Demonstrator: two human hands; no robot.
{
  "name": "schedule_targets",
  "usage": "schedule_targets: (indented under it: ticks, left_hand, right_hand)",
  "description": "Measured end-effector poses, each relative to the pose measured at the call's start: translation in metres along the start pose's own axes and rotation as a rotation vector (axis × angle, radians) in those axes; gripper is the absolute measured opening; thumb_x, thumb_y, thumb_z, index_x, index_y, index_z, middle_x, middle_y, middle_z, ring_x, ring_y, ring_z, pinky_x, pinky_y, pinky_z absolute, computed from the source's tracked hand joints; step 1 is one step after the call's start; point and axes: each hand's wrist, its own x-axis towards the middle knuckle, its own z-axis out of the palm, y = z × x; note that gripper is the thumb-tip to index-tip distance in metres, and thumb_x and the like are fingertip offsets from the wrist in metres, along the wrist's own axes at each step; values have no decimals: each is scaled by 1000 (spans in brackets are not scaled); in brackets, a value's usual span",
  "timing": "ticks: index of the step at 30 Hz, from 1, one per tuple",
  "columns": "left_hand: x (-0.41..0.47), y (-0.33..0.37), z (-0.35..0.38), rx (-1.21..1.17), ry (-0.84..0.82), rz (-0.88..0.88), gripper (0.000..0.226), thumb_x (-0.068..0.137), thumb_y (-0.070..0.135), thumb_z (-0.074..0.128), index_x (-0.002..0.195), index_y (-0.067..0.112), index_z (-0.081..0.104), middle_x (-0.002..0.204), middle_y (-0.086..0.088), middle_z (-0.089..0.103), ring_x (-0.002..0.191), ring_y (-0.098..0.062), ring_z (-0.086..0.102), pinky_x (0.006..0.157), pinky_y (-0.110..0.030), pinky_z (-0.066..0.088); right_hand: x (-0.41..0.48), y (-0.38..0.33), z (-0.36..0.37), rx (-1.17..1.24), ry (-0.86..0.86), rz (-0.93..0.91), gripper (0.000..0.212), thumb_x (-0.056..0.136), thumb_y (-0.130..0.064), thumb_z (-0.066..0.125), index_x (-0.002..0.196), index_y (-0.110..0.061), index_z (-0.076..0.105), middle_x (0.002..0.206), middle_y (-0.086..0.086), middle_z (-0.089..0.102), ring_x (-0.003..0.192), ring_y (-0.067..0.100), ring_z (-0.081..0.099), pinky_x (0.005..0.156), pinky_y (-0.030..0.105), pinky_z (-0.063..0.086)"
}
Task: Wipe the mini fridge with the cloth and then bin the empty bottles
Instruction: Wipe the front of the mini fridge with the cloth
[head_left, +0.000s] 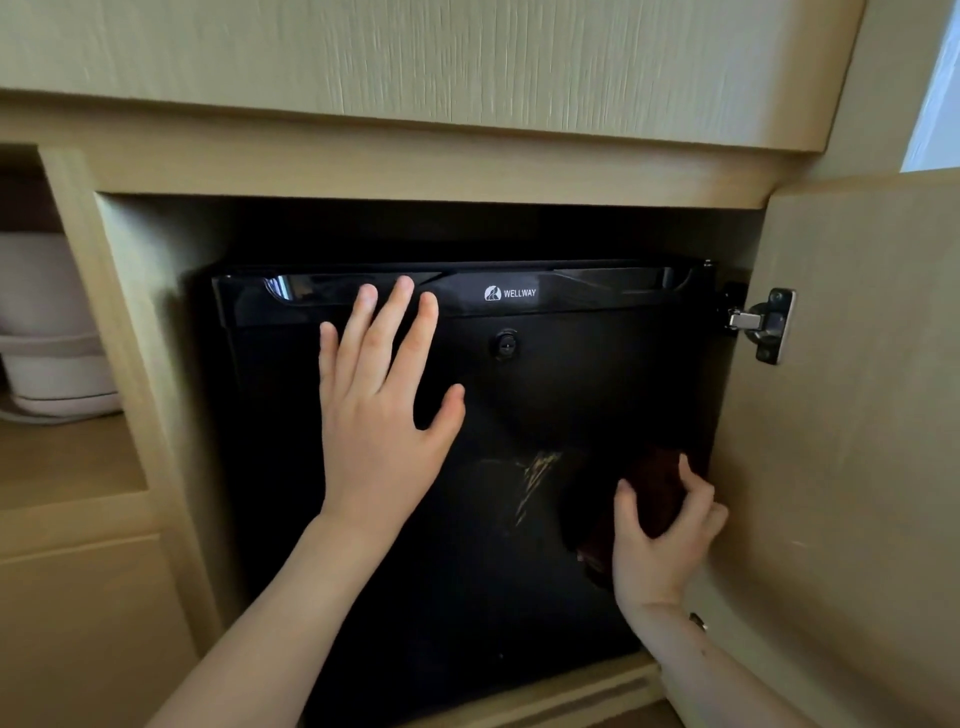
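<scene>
A black mini fridge (571, 395) sits inside a pale wooden cabinet (415, 171), its door closed and facing the camera. The left hand (382, 431) lies flat against the upper left part of the fridge door, its fingers (402, 322) straight and spread wide, the tips reaching onto the glossy strip along the top edge, the thumb angled out to the right. The left hand holds nothing. The right hand (660, 540) is low on the right side of the door, with its fingers curled round a dark reddish-brown cloth (654, 488), thumb on the left of the bundle and fingertips over its right edge. The cloth is pressed against the door's lower right area, and a loose part of it hangs down to the left of the palm. Between the two hands, near the middle of the door, faint pale streaks (535, 473) show on the black surface. A white WELLWAY logo (510, 293) is printed on the top strip, and a small round lock (505, 344) sits just below it. The cabinet door (841, 441) stands open on the right, with its metal hinge (763, 325) showing beside the fridge's upper right corner. In an open compartment at far left, white rounded items (52, 364) rest on a wooden shelf (62, 457); what they are cannot be told.
</scene>
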Motion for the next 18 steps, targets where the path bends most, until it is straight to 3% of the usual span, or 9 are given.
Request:
schedule_targets:
  ticks: [5,10,14,18]
  left_hand:
    - [0,-2,1,6,5,11,68,88,29,65,151,15,40,159,-5,33,152,-25,17,124,-41,0]
    - [-1,-3,2,5,20,22,69,87,26,67,150,14,41,158,-7,35,151,-26,18,124,-42,-1]
    - [-1,-2,2,5,23,17,68,88,27,66,149,13,41,157,-8,35,151,-26,18,124,-42,-1]
    - [-1,-2,4,14,29,21,67,88,28,64,149,13,42,157,-7,35,151,-25,17,124,-43,0]
  right_hand:
    - [56,-55,22,91,127,-126,55,77,-41,69,127,-27,52,112,0,37,89,-18,46,71,-3,35]
    - [24,-23,12,42,78,-152,60,78,-41,67,134,-24,52,113,4,39,89,3,46,80,-3,34]
    - [-16,14,-5,-29,-36,-40,58,82,-28,77,131,-31,46,116,1,37,96,20,53,75,13,45]
    - [19,-22,11,66,60,-66,54,77,-44,68,125,-37,47,111,-3,38,93,1,51,72,3,39]
